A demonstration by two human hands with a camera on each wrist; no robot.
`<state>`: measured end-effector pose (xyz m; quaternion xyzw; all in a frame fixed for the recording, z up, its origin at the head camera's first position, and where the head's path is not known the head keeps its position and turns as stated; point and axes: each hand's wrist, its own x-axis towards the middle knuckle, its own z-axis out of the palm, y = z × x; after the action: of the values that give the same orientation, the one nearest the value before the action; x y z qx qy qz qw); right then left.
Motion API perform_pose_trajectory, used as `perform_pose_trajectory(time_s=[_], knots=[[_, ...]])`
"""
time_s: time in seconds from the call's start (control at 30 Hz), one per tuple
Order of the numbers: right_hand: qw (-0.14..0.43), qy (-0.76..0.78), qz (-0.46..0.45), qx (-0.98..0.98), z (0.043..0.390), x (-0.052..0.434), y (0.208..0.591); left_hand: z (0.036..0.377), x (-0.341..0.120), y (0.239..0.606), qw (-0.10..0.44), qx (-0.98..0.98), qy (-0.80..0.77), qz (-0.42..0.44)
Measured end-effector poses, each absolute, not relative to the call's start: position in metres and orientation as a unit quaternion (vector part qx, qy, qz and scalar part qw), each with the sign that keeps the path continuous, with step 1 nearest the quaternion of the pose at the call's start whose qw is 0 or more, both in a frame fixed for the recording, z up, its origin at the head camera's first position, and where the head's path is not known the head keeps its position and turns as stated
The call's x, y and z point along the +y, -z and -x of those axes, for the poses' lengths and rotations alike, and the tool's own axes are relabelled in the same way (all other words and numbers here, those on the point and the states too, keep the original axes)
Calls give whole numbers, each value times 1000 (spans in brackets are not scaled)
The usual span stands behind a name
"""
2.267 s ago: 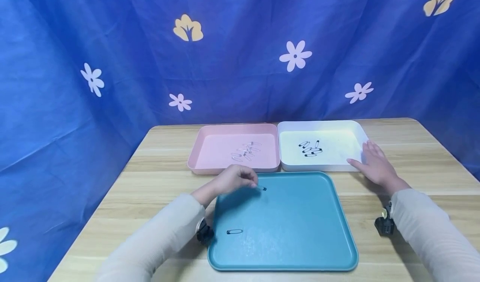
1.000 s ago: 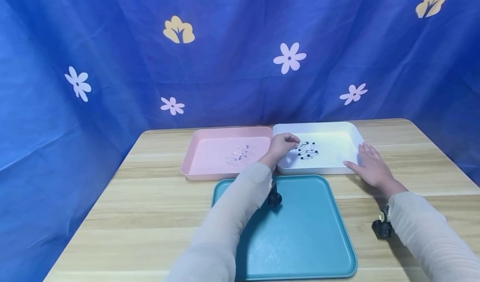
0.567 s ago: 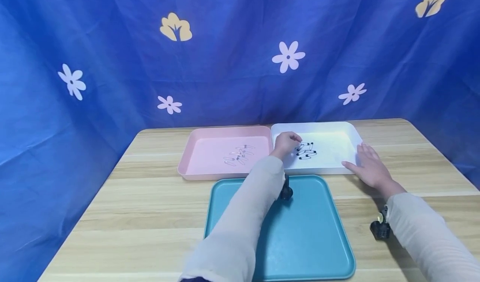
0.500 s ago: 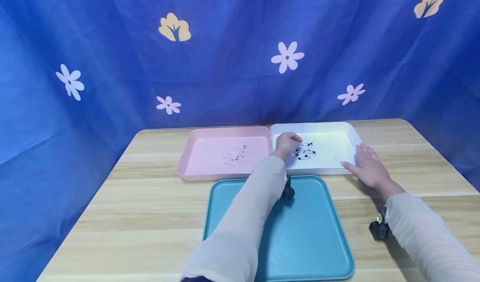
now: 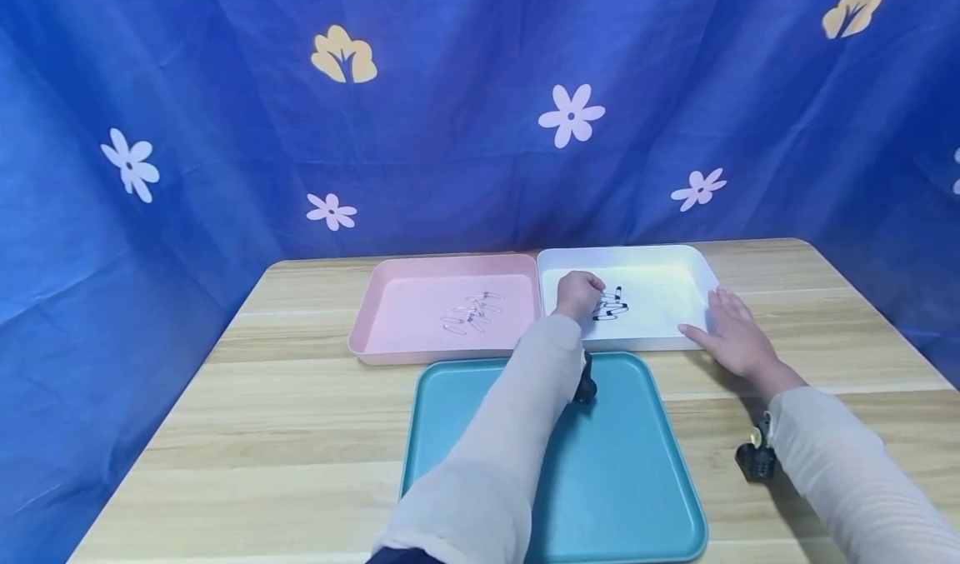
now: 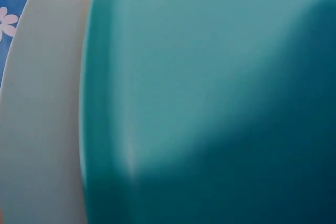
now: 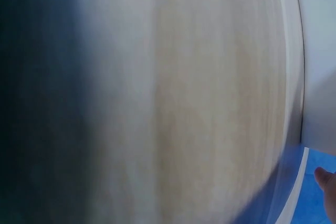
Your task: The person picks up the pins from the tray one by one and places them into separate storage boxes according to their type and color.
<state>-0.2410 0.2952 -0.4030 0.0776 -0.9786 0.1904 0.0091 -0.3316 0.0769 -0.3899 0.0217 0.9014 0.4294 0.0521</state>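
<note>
My left hand [image 5: 577, 295] reaches into the left part of the white tray [image 5: 667, 341], its fingers curled at the edge of a small pile of safety pins [image 5: 611, 307] with black ends. Its fingertips are hidden, so whether a pin sits between them cannot be seen. With fingers spread, my right hand [image 5: 738, 335] rests against the right wall of that tray. In the pink tray [image 5: 405, 356] to the left lie several silvery safety pins [image 5: 472, 314]. The left wrist view shows mostly the teal tray [image 6: 210, 51], and neither wrist view shows a pin.
The teal tray [image 5: 622, 481] lies in front of the two shallow trays, its left-middle part covered by my left forearm. All three stand on a wooden table [image 5: 300, 431]. Behind hangs a blue curtain [image 5: 450, 147] with flowers.
My left hand has gone from over the teal tray into the white tray, bringing a safety pin. Lately the pins beside its fingers have shifted closer together. The right hand stays on the tray wall.
</note>
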Motion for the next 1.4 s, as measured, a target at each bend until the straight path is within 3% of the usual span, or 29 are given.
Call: perform_pose_trajectory(time_s=[0.33,0.57,0.83,1.4], knots=[[1,-196,-72,-978,240,294,401,333,75,386,58,920,-385,-49],[3,-196,-76,-978,240,295,402,369,68,417,34,918,-384,-89],[4,-196,-79,-977,239,296,401,318,36,360,64,901,-419,-92],[-1,-200,-79,-977,238,293,397,266,-30,324,111,869,-468,-112]])
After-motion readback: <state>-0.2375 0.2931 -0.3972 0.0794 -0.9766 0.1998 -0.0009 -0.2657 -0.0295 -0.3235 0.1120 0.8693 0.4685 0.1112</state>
